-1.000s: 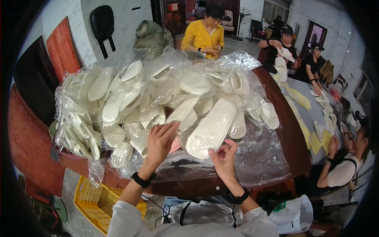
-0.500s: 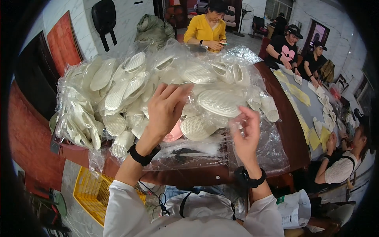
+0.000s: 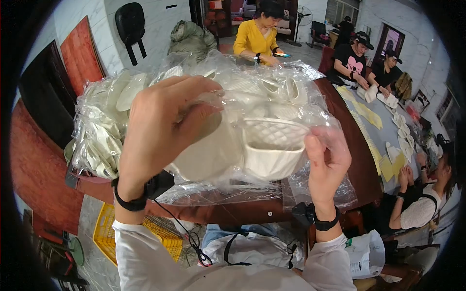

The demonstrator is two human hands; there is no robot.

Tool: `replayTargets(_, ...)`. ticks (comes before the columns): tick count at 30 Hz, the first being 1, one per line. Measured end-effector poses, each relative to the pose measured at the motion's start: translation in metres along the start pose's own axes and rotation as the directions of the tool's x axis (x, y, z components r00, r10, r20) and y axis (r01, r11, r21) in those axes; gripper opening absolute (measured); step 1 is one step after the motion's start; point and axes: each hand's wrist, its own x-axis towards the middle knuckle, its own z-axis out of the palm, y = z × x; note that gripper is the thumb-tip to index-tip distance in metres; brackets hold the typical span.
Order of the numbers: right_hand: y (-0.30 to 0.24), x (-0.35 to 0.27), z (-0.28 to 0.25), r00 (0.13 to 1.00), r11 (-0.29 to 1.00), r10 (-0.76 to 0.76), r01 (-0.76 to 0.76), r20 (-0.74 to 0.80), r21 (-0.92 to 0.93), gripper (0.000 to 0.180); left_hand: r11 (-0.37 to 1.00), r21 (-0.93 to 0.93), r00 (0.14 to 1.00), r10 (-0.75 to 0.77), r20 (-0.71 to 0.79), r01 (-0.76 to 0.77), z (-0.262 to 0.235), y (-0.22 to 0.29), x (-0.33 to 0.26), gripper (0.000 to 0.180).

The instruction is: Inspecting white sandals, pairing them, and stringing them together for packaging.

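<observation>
Bagged slippers [image 3: 99,145] on table [image 3: 228,212], basket [image 3: 103,233] below left, second table [image 3: 387,135] right, person [image 3: 254,41] behind

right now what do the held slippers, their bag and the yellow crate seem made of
Slippers: probably moulded foam or rubber, matt off-white with diamond texture. Bag: likely thin plastic film, glossy, see-through, wrinkled. Crate: probably rigid plastic, evenly coloured with lattice walls.

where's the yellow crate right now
In the head view, the crate is at lower left, below the near edge of the brown table, partly hidden behind the person's left sleeve.
</observation>
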Motion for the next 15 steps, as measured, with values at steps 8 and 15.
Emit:
replayTargets(8, 0.111, -0.025, 0.025, 0.889, 0.905, 0.420, -0.426, 0.185, -0.009, 0.010, 0.913, -0.257, 0.846, -0.149, 0.512, 0.317, 0.100, -0.101, -0.038, 0.019)
replayTargets(15, 0.159, -0.058, 0.027, 0.892, 0.915, 0.400, -0.379, 0.208, -0.137, 0.027, 0.833, -0.184, 0.670, -0.267, 0.693, 0.522, 0.182, -0.169, -0.077, 0.024)
